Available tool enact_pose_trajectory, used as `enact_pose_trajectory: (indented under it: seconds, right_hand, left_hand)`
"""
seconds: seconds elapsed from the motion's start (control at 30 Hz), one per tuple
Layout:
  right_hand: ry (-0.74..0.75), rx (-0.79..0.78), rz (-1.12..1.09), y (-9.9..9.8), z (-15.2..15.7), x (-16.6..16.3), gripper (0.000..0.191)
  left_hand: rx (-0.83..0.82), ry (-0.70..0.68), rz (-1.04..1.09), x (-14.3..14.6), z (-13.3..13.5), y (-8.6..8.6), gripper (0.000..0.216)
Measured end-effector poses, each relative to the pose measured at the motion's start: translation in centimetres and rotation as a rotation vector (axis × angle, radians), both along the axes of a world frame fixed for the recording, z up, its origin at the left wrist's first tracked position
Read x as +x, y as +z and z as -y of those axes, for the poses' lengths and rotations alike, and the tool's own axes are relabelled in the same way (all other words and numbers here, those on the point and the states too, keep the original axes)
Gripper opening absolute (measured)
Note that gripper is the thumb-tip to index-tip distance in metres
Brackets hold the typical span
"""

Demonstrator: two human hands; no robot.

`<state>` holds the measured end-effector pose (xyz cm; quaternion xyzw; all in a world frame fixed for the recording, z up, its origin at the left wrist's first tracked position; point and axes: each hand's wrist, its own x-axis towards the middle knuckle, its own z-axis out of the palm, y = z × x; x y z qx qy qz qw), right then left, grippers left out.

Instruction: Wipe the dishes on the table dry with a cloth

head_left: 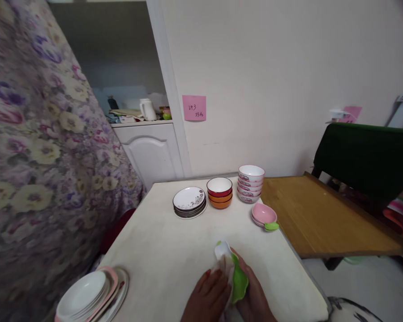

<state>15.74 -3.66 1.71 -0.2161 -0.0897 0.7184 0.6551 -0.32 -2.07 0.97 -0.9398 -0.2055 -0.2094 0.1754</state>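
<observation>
The bottom edge cuts off both wrists, and the left hand (pixel 208 297) covers part of the green dish (pixel 239 281). Left of it, the plate stack (pixel 87 297) runs off the frame's bottom edge. The pink note (pixel 194 108) bears writing too small to read.

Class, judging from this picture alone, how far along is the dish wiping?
Looks done: stacked plates, bowls and, pink dishes. In hand: left hand rubs a cloth on the green dish that the right hand holds. Possibly left: near-corner plates.

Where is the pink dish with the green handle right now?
The pink dish sits on the white table near its right edge, just in front of the stack of patterned bowls.
</observation>
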Motion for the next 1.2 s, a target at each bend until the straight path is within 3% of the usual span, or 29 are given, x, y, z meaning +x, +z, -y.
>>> enact_pose_trajectory:
  seconds: [0.1,0.27,0.33,0.43,0.5,0.57,0.63,0.8,0.87,1.03,1.2]
  right_hand:
    - [-0.003,0.007,-0.016,-0.5,0.0,0.0,0.049]
    - [0.025,-0.036,-0.055,-0.3,0.5,-0.3,0.037]
    - [0.032,-0.038,-0.045,-0.3,0.5,-0.2,0.035]
    - [0.017,-0.002,-0.018,-0.3,0.2,0.2,0.04]
    - [0.034,0.019,-0.004,-0.3,0.0,0.3,0.045]
    - [0.055,0.04,0.009,-0.3,-0.2,0.4,0.046]
    - [0.058,0.05,0.019,-0.5,-0.2,0.4,0.044]
    - [0.037,0.018,0.056,-1.3,-0.3,0.8,0.039]
    - [0.064,0.03,0.054,-1.6,-0.3,0.9,0.04]
    - [0.11,0.05,0.03,-1.4,-0.4,0.6,0.042]
    - [0.116,0.044,-0.014,-0.4,-0.2,0.7,0.029]
  left_hand:
    - [0.013,0.022,0.013,-0.2,0.2,-1.3,0.04]
    - [0.093,0.157,0.303,3.0,2.4,-5.0,0.028]
    - [0.084,0.133,0.25,3.3,2.4,-4.5,0.031]
    - [-0.026,0.019,-0.036,2.1,0.9,-1.0,0.04]
    - [-0.077,0.031,-0.19,0.8,-0.4,1.4,0.048]
    - [-0.089,0.095,-0.23,-0.1,-1.0,2.5,0.052]
    - [-0.06,0.14,-0.159,0.0,-0.9,1.7,0.047]
    - [0.084,0.066,-0.001,1.6,1.1,-3.2,0.034]
    - [0.09,0.066,-0.057,1.5,1.2,-3.0,0.04]
    - [0.028,0.153,-0.155,0.2,-0.3,0.5,0.051]
    - [0.119,0.023,0.057,1.4,0.3,-0.2,0.026]
